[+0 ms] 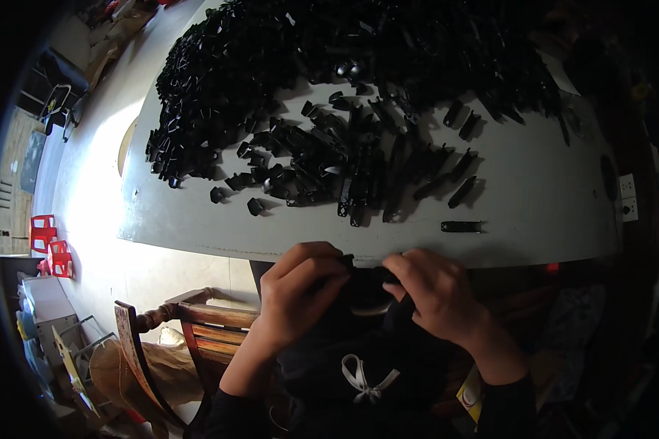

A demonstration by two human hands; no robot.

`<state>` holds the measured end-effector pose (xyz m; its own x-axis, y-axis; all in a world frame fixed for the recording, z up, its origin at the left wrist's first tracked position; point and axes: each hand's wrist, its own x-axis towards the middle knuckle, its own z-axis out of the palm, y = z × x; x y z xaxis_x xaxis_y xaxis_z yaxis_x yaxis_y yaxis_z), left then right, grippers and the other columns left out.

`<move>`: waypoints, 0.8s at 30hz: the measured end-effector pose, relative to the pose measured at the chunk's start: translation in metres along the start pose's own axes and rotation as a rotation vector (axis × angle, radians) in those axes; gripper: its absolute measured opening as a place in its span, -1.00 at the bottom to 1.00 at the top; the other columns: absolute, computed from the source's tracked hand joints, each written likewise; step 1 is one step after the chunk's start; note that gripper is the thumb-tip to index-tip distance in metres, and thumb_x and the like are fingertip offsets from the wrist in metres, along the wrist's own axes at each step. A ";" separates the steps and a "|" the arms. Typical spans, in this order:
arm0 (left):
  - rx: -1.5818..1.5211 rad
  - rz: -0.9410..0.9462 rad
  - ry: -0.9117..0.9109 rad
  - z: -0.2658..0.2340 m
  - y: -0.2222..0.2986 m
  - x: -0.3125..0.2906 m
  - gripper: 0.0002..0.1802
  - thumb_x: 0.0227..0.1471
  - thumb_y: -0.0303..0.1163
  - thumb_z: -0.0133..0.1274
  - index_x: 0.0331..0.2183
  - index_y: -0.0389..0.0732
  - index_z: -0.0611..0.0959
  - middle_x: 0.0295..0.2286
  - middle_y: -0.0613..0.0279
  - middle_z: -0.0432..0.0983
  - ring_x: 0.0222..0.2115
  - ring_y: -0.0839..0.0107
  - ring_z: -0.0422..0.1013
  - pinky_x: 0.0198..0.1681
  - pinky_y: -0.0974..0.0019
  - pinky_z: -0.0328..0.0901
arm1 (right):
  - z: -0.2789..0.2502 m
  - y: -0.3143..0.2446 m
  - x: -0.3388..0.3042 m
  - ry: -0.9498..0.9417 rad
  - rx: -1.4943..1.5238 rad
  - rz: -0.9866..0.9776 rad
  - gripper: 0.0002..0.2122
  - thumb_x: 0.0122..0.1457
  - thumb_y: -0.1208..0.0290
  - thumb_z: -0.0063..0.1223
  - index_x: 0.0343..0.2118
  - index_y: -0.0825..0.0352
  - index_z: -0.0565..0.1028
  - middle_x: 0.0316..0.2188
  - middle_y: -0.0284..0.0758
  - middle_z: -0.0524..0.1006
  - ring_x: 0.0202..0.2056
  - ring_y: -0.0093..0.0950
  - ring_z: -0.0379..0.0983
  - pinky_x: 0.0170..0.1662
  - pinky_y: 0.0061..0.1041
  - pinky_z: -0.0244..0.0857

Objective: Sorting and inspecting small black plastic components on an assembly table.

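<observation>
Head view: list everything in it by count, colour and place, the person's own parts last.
Table: one, pale grey, centre
Heaped parts: uncountable, black, table's far side
Scattered parts: many, black, mid-table
Lone part: one, black, near table's front edge
Held piece: one or two, unclear, black, between the hands
Stools: two, red, left floor
Wooden chair: one, brown, lower left
Tan bundle: one, tan, at that chair
Socket plates: two, white, right edge
Yellow item: one, kind unclear, lower right
Drawstring bow: one, white, bottom centre
Left hand: one, bare, left of centre
Right hand: one, bare, right of centre
</observation>
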<state>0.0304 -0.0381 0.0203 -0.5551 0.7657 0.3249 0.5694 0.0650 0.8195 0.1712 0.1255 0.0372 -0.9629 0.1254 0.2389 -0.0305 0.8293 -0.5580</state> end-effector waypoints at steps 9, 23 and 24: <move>-0.085 0.055 -0.097 -0.005 0.011 -0.003 -0.79 -0.30 -0.67 0.26 -0.48 -0.26 0.63 -0.30 0.10 0.57 -0.32 0.27 0.54 -0.28 0.36 0.43 | -0.002 -0.005 -0.002 0.056 0.053 -0.073 -0.66 -0.18 0.59 0.29 -0.27 0.45 0.47 -0.53 -0.27 0.39 -0.52 -0.40 0.40 -0.49 -0.44 0.30; -0.993 0.045 -0.306 0.020 0.015 -0.011 -0.39 0.27 -0.05 -0.30 -0.33 -0.42 0.60 -0.28 -0.14 0.56 -0.15 -0.01 0.48 -0.05 0.13 0.33 | 0.031 -0.024 -0.026 -0.119 0.245 -0.232 -0.76 0.02 0.55 0.13 -0.21 0.46 0.46 -0.16 -0.07 0.48 -0.21 -0.20 0.53 -0.20 -0.34 0.48; -0.993 0.044 -0.305 0.021 0.014 -0.013 -0.39 0.27 -0.05 -0.30 -0.33 -0.42 0.60 -0.28 -0.14 0.56 -0.15 -0.01 0.48 -0.05 0.13 0.33 | 0.030 -0.028 -0.023 -0.088 0.361 -0.170 -0.75 0.04 0.56 0.10 -0.18 0.48 0.45 -0.15 -0.07 0.48 -0.17 -0.18 0.52 -0.16 -0.33 0.46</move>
<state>0.0584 -0.0334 0.0179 -0.2899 0.8930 0.3444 -0.2473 -0.4175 0.8744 0.1866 0.0834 0.0236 -0.9548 -0.0567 0.2918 -0.2682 0.5875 -0.7635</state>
